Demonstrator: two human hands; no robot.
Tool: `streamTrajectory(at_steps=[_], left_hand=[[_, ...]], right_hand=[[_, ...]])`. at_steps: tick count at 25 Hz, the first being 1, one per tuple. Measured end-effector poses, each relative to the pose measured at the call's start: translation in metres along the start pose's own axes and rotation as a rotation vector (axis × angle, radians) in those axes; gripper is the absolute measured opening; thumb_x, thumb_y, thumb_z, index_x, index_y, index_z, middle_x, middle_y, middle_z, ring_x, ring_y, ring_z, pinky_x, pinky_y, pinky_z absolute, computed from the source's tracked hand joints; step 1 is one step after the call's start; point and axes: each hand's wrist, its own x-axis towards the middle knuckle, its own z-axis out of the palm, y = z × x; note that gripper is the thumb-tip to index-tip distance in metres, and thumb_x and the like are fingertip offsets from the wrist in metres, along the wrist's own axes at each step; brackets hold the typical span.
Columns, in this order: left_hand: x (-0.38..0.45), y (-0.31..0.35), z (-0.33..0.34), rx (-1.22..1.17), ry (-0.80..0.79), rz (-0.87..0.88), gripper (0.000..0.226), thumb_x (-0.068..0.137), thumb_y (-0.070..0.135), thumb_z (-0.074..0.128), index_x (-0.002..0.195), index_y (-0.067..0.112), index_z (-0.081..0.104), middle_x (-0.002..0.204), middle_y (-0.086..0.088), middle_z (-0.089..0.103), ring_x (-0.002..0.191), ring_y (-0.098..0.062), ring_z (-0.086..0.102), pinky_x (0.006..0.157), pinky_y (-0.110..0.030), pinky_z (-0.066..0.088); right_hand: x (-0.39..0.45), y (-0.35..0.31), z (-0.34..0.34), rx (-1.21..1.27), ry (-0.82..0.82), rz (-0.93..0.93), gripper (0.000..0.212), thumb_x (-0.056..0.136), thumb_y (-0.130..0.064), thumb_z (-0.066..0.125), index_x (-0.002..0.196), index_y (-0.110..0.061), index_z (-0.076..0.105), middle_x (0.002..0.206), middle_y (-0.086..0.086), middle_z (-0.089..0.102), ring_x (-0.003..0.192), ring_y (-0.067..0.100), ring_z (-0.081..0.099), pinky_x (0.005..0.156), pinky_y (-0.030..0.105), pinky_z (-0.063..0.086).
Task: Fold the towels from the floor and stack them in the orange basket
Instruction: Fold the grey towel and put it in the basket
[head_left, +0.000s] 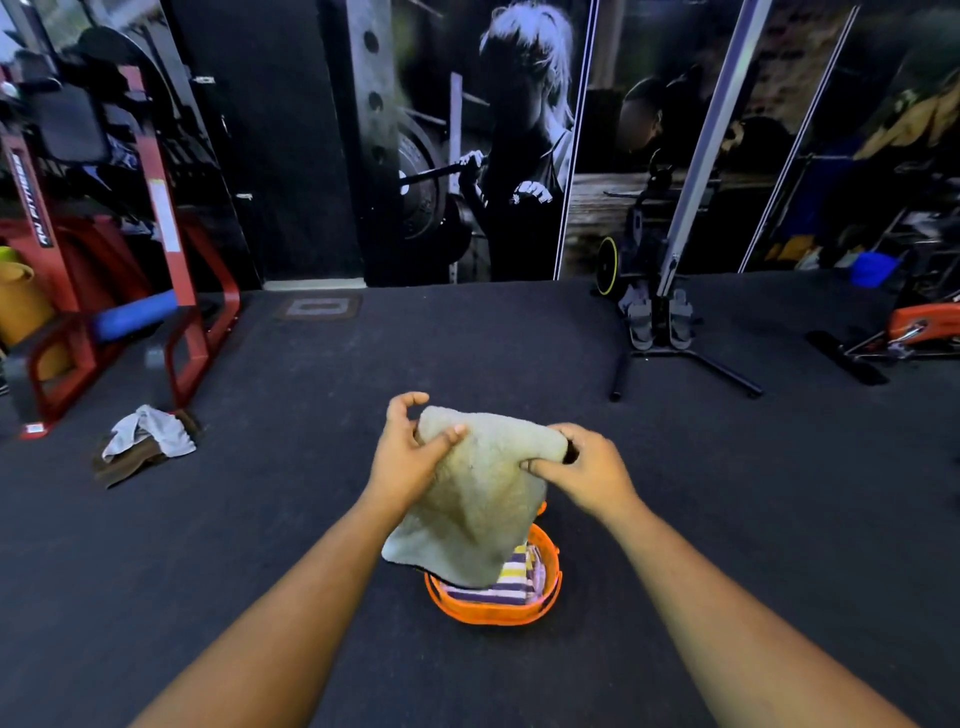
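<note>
Both hands hold one pale towel (483, 499) in the air directly above the orange basket (488, 613): the left hand (410, 452) pinches its upper left edge, the right hand (582, 467) grips the upper right, and the cloth hangs down between them with its lower hem just over the basket's rim. The held edge runs left to right. One striped towel (514, 577) lies folded inside the basket. Two more towels, one grey (156, 431) over one brown (124, 462), lie crumpled on the floor (675, 493) well apart, nearer the left arm.
</note>
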Motion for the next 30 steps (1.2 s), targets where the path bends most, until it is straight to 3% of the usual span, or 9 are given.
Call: streamTrajectory(at_steps=[5,10,14,16,19,23,25,27,30], left_hand=[[0.008,0.015,-0.019,-0.17,-0.183,0.059,0.099,0.072,0.021,0.092,0.153,0.032,0.037,0.134,0.003,0.061,0.119,-0.014,0.066,0.095,-0.034,0.058],[0.017,0.016,-0.032,-0.257,-0.055,0.009,0.106,0.065,0.032,0.097,0.152,0.031,0.038,0.129,-0.001,0.065,0.115,-0.015,0.068,0.093,-0.035,0.059],[0.021,-0.006,-0.044,-0.319,-0.3,-0.176,0.121,0.047,0.055,0.099,0.148,0.017,0.044,0.138,-0.009,0.065,0.122,-0.024,0.066,0.102,-0.044,0.055],[0.021,-0.007,-0.045,-0.289,-0.395,-0.189,0.098,0.058,0.045,0.098,0.139,0.01,0.056,0.13,-0.01,0.071,0.119,-0.027,0.069,0.103,-0.048,0.055],[0.027,0.0,-0.038,-0.216,-0.288,-0.17,0.05,0.079,0.022,0.089,0.123,0.011,0.068,0.117,-0.006,0.077,0.106,-0.023,0.074,0.096,-0.047,0.058],[0.042,-0.014,-0.038,-0.154,-0.011,-0.221,0.037,0.077,0.027,0.09,0.108,0.014,0.072,0.102,-0.003,0.079,0.091,-0.021,0.077,0.086,-0.049,0.062],[0.047,-0.024,-0.041,-0.206,0.1,-0.253,0.042,0.074,0.033,0.091,0.107,0.018,0.071,0.102,-0.002,0.079,0.094,-0.021,0.076,0.089,-0.051,0.061],[0.05,-0.03,-0.041,-0.435,0.136,-0.302,0.045,0.076,0.029,0.089,0.115,0.016,0.07,0.108,-0.005,0.078,0.101,-0.026,0.075,0.094,-0.054,0.059],[0.044,-0.031,-0.035,-0.782,0.097,-0.362,0.04,0.092,0.015,0.075,0.13,0.008,0.063,0.119,-0.014,0.075,0.107,-0.03,0.074,0.082,-0.047,0.062]], right_hand=[[0.003,-0.018,0.003,0.669,-0.051,0.151,0.028,0.088,-0.018,0.079,0.114,-0.016,0.069,0.118,0.009,0.071,0.112,0.025,0.068,0.091,0.034,0.056],[0.01,-0.058,0.015,0.969,-0.02,0.203,0.023,0.101,-0.019,0.062,0.121,-0.008,0.065,0.11,0.009,0.076,0.1,0.023,0.074,0.078,0.034,0.06],[0.024,-0.073,0.026,0.937,0.0,0.189,0.02,0.101,-0.023,0.062,0.116,-0.011,0.067,0.102,0.005,0.077,0.094,0.021,0.074,0.077,0.034,0.06],[0.03,-0.071,0.03,0.897,0.033,0.179,0.018,0.1,-0.026,0.063,0.112,-0.012,0.068,0.099,0.002,0.077,0.092,0.018,0.073,0.077,0.033,0.059],[0.039,-0.048,0.041,0.621,0.132,0.203,0.021,0.098,-0.039,0.066,0.104,-0.019,0.069,0.098,-0.003,0.075,0.091,0.013,0.071,0.081,0.038,0.059],[0.029,-0.007,0.08,0.32,0.359,0.286,0.025,0.093,-0.045,0.068,0.107,-0.024,0.065,0.12,0.005,0.065,0.097,0.014,0.067,0.089,0.037,0.055],[0.011,0.001,0.108,0.304,0.373,0.361,0.042,0.094,-0.045,0.068,0.123,-0.017,0.06,0.133,0.006,0.051,0.113,0.02,0.061,0.098,0.035,0.049],[-0.006,-0.002,0.139,0.434,0.271,0.588,0.074,0.086,-0.064,0.068,0.14,-0.019,0.046,0.142,0.001,0.044,0.131,0.024,0.05,0.11,0.043,0.042],[-0.007,0.0,0.165,0.822,0.111,0.908,0.11,0.053,-0.097,0.063,0.136,-0.025,0.048,0.134,-0.006,0.06,0.127,0.025,0.058,0.108,0.054,0.046]])
